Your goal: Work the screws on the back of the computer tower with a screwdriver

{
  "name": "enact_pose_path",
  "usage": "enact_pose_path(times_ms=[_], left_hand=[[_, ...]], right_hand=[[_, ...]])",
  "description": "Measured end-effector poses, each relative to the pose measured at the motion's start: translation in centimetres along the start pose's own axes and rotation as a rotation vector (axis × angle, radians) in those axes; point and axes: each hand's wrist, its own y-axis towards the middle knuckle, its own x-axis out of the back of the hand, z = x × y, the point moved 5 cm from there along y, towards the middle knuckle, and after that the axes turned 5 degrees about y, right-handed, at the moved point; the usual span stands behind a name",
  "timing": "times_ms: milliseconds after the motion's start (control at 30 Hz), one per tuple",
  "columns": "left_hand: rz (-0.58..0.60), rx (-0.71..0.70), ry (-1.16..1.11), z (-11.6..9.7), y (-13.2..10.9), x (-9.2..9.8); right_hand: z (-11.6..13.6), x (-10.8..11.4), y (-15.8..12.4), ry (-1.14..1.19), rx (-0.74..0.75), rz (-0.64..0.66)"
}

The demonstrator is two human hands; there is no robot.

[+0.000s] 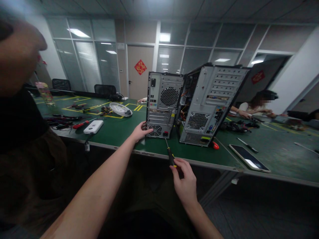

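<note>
Black-handled screwdriver pinched in right hand fingers, tip at computer case

- The table is dark green, crossed by yellow marking lines.
- The computer case has a silver-grey back panel with round perforated grilles and black edges.
- The second case is pale grey metal with a lime-green tab at the bottom.
- The screwdriver has a black handle with yellow accents.
- The small box is white.
- The door ornament is red with gold.
</note>
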Motion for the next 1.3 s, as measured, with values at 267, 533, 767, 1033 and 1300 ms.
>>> enact_pose_path(times_ms=[267, 533, 767, 1033, 1300], left_hand=[[-0.010, 0.010, 0.019, -0.1, -0.3, -0.1], [-0.008, 0.015, 0.003, -0.1, 0.0, -0.1], [-0.006, 0.007, -0.020, 0.2, 0.3, 0.1], [-0.012, 0.005, -0.022, 0.0, 0.3, 0.1], [-0.014, 0.009, -0.021, 0.1, 0.2, 0.1]], right_hand=[[-0.5, -0.1, -0.4, 0.044, -0.069, 0.019], [-0.4, 0.0, 0.0, 0.011, -0.027, 0.017], [-0.1, 0.0, 0.0, -0.015, -0.014, 0.016], [-0.5, 0.0, 0.0, 0.023, -0.040, -0.022], [0.1, 0.0, 0.1, 0.021, -0.033, 0.029]])
